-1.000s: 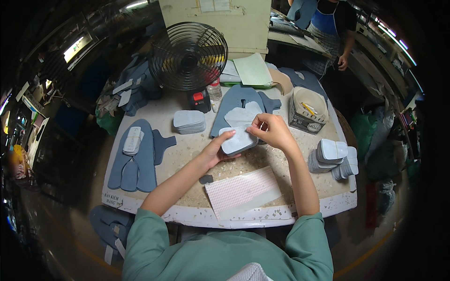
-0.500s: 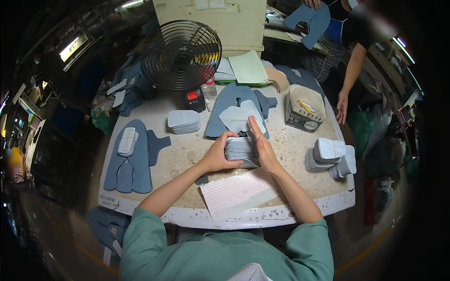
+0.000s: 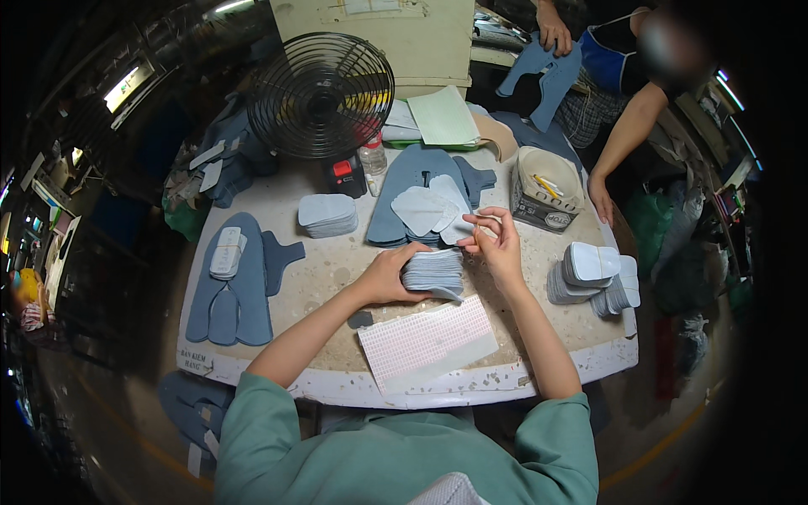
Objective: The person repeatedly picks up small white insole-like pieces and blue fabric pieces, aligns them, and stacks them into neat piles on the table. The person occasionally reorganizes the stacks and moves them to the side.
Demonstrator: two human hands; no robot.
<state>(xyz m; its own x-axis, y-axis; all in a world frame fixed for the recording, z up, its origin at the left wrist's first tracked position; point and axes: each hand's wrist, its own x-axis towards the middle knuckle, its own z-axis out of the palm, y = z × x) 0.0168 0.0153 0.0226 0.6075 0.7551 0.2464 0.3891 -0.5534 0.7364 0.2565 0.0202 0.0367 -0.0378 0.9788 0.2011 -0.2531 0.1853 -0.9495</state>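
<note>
At the table's middle, a stack of grey-blue rounded fabric pieces [image 3: 433,273] stands on edge of my left hand [image 3: 392,276], whose thumb and fingers are closed round its left side. The lowest piece bends out at the front right corner. My right hand [image 3: 495,246] is raised just right of the stack, apart from it, with bent, spread fingers and nothing visible in them. Beyond both hands, loose pale pieces [image 3: 418,210] rest on a pile of large blue shoe-upper pieces [image 3: 415,165]. In front lies a printed paper sheet [image 3: 429,343] with rows of small marks.
More stacked pieces stand at left [image 3: 328,216] and right, the right ones in a banded bundle [image 3: 591,264]. Blue uppers [image 3: 229,299] lie far left. A black fan [image 3: 321,97], a bottle [image 3: 373,156] and a box [image 3: 545,189] line the back. A co-worker's hand [image 3: 601,200] touches the right edge.
My right hand has come away from the stack's right side and its fingers have bent. My left hand stays on the stack. The co-worker has leaned in, shifting the blue piece left and down.
</note>
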